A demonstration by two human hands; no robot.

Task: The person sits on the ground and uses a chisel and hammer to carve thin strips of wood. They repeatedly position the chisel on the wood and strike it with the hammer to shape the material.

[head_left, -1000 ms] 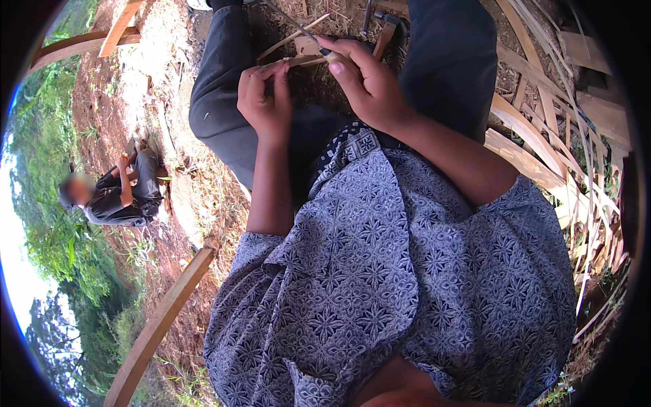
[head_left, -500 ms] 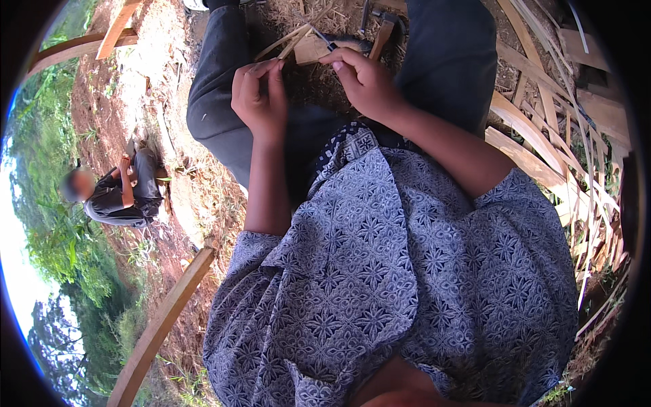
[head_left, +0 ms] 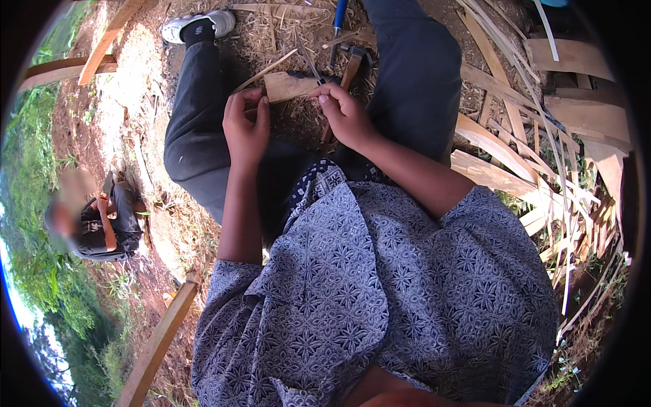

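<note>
My left hand (head_left: 245,129) is closed, its thumb and fingertips pinched together near the left end of a small wooden board (head_left: 290,87). What sits in the pinch is hidden. A thin pale strip of wood (head_left: 274,65) runs just beyond those fingers; I cannot tell whether they hold it. My right hand (head_left: 346,115) grips the dark handle of a knife (head_left: 312,64), its narrow blade pointing away from me across the board's far side. Just past the right hand lies a hammer (head_left: 352,68) with a wooden handle.
A blue-handled tool (head_left: 340,15) lies beyond the hammer on shaving-strewn ground. My legs (head_left: 420,88) flank the work. Planks and long strips (head_left: 502,146) pile up on the right. At far left another person (head_left: 108,224) sits; a wooden beam (head_left: 159,346) stands nearer.
The view has shifted, so the ground items appear lower and farther left, and my left shoe shows. The knife blade points more straight away. The strip seen earlier at my left fingertips is no longer distinct.
</note>
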